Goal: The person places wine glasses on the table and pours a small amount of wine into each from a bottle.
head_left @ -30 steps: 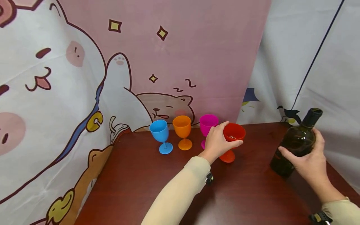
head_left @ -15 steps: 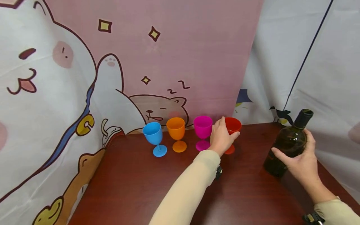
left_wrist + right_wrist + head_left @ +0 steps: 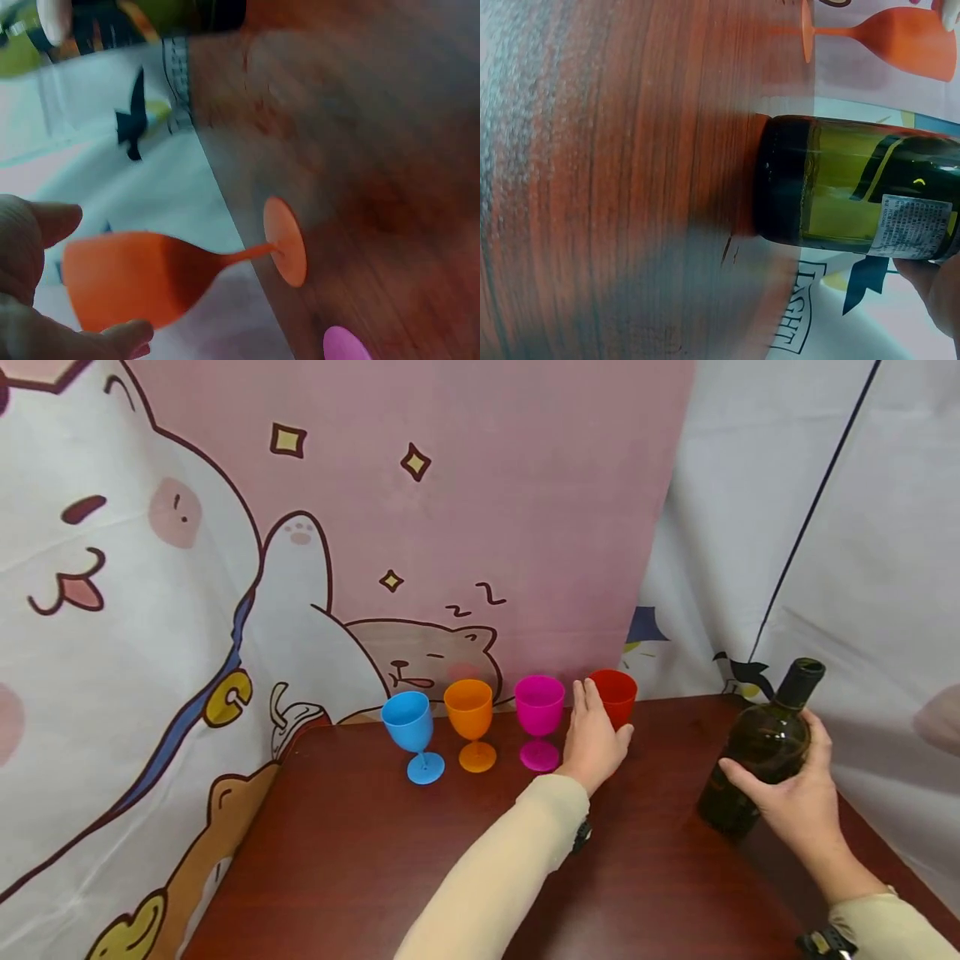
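Note:
A red goblet [image 3: 617,692] stands upright at the right end of a row of goblets, partly hidden by my left hand [image 3: 594,739]. The fingers there are straight and spread beside the bowl. In the left wrist view the thumb [image 3: 58,223] is apart from the goblet [image 3: 142,274], while fingertips [image 3: 129,335] lie close to its side; whether they touch is unclear. My right hand [image 3: 802,802] grips a dark green wine bottle [image 3: 768,735] round its body. In the right wrist view the base of this bottle [image 3: 840,184] is at the tabletop.
To the left of the red goblet stand a magenta goblet [image 3: 540,710], an orange goblet [image 3: 469,714] and a blue goblet [image 3: 409,727]. All are on a reddish-brown table [image 3: 360,868], near its back edge. Behind it hangs a printed cartoon cloth [image 3: 525,510].
The red goblet has moved back toward the cloth, in line with the others. My left hand has loosened from it, fingers straightening. The right hand keeps its grip on the bottle.

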Available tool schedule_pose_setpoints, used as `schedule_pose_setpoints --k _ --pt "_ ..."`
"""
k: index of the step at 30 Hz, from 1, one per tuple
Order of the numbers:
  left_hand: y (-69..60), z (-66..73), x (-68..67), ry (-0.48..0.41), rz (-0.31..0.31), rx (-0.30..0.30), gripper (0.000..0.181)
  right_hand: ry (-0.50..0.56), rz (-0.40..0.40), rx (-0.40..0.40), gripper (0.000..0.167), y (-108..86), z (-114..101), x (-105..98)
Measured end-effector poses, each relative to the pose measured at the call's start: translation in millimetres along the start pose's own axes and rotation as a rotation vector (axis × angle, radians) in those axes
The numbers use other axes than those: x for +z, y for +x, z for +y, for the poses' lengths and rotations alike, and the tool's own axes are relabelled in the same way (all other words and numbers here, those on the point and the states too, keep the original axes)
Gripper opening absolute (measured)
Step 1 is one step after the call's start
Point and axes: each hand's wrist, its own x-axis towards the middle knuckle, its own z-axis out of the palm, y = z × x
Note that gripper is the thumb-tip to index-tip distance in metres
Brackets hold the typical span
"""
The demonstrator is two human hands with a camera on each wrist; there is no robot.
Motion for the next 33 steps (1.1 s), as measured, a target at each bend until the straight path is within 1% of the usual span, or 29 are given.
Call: schedule_pose_setpoints --k 3,4,6,8,11,13,16,18,21,24,27,30,33 --pt "-18.6 -8.7 -9.7 0.017 -0.081 0.077 0.091 0.006 -0.003 -0.008 0.119 4.0 1.2 0.9" --pt "-25.5 -14.0 -14.5 0.031 -0.106 0.107 0.089 0.007 -0.004 -0.013 0.119 5.5 1.4 1.7" --pt "-39.8 -28.9 -26.4 0.07 -0.145 0.166 0.082 0.008 -0.007 -0.023 0.119 8.5 1.4 4.1" --pt "-53.3 -48.7 -40.8 0.104 -0.171 0.201 0.075 0.018 -0.007 -0.034 0.119 12.3 0.4 6.6" --pt "-71.1 -86.9 -64.7 0.124 -0.19 0.223 0.067 0.022 -0.004 -0.045 0.12 17.7 0.3 8.9" --pt "-83.0 -114.6 -81.2 0.121 -0.202 0.206 0.065 0.023 -0.003 -0.043 0.12 20.6 0.4 8.3" --pt "-100.6 -157.2 -104.8 0.107 -0.195 0.167 0.062 0.013 -0.005 -0.029 0.12 22.9 1.6 4.6" --pt "-112.5 -182.5 -120.0 0.09 -0.177 0.122 0.062 0.002 -0.02 -0.014 0.119 24.0 3.6 0.0" --pt "-127.8 -213.3 -140.8 0.064 -0.122 0.049 0.061 -0.014 -0.033 0.004 0.119 25.3 7.6 -8.3" --pt "-139.7 -236.4 -158.6 0.068 -0.051 -0.019 0.06 -0.042 -0.021 0.027 0.12 26.6 11.4 -15.0" --pt "-147.6 -253.6 -172.7 0.082 0.011 -0.072 0.059 -0.069 -0.014 0.043 0.122 28.0 14.1 -19.0" --pt "-153.3 -264.0 -183.4 0.077 0.047 -0.115 0.058 -0.108 -0.032 0.046 0.124 29.3 16.5 -21.1" --pt "-156.8 -269.4 -190.0 0.084 0.06 -0.142 0.058 -0.137 -0.061 0.033 0.127 30.1 19.8 -23.8"
